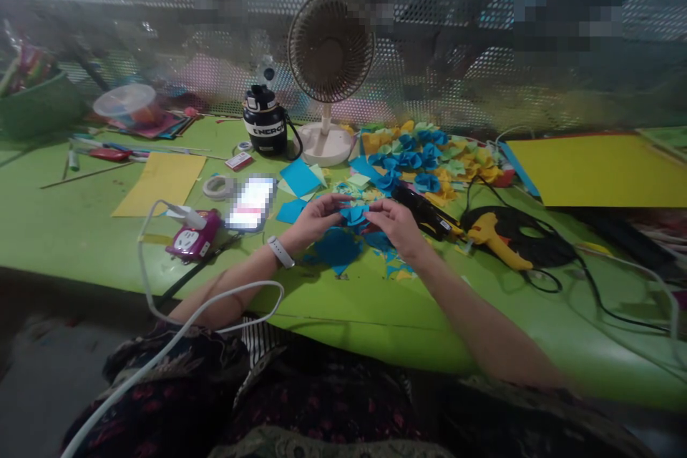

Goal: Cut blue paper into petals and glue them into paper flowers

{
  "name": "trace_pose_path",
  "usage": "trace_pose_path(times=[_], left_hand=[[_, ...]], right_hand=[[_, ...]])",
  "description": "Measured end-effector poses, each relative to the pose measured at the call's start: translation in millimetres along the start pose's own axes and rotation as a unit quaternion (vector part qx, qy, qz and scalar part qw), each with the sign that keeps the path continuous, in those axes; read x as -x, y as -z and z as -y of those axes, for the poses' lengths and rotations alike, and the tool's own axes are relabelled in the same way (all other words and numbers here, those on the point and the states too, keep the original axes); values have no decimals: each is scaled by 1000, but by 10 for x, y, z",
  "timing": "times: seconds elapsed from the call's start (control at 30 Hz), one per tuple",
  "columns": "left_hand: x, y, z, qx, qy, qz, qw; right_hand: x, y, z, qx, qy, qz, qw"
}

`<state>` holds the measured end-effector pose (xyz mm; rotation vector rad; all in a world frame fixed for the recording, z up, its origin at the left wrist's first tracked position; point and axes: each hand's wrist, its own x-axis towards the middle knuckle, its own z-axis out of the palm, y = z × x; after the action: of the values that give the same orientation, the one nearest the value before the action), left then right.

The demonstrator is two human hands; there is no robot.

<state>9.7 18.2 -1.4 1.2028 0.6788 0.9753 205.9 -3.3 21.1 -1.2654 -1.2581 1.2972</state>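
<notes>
My left hand [319,218] and my right hand [391,224] meet above the green table, pinching a small folded piece of blue paper [354,214] between their fingertips. Just below them lies a round blue paper cutout [337,247], with scattered blue scraps [394,265] to its right. A black hot glue gun [424,211] rests close to my right hand. Beyond my hands is a heap of blue, yellow and green paper flowers [424,161]. Loose blue paper squares [299,177] lie to the far left of the heap.
A yellow glue gun [497,235] and black cables lie on the right, with a yellow card sheet [595,170] behind them. On the left are a pink power socket [193,235], white cable [144,272], phone [251,204], tape roll [217,187] and yellow card [159,184]. A desk fan [327,64] stands behind.
</notes>
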Motion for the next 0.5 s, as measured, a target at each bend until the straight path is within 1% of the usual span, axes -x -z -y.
trace_pose_path(times=[0.5], left_hand=[[-12,24,31,7,-7,9,1000]], right_hand=[[18,9,27,21,16,13,1000]])
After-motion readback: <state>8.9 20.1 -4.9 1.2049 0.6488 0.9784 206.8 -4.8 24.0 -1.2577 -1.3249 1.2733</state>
